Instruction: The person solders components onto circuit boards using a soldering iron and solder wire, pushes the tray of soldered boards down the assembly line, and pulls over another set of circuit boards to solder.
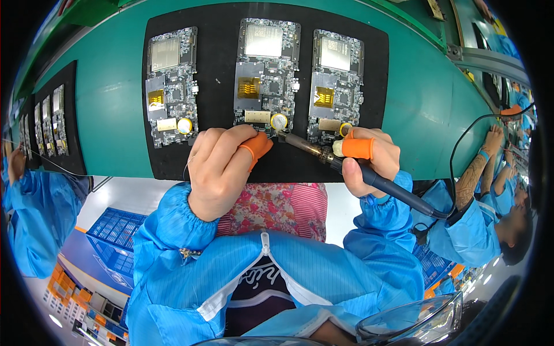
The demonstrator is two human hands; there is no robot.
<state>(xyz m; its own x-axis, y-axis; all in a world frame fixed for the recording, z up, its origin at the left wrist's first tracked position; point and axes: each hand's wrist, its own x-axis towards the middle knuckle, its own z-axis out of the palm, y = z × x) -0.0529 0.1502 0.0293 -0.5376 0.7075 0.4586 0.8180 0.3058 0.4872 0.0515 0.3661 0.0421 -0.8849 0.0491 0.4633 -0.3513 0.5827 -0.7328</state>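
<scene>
Head view: your right hand (382, 158) grips a navy pen-shaped soldering iron (384, 185) at the grey rectangular circuit board (267, 74) centred on the flat black mat (218, 115); your left hand's (218, 167) hold is hidden. Soldering seems unfinished.

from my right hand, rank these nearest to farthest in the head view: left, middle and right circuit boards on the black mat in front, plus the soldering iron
From the right hand:
1. Soldering iron: held in it
2. Right circuit board: just ahead, slightly left
3. Middle circuit board: farther left, under the iron's tip
4. Left circuit board: far left
</scene>
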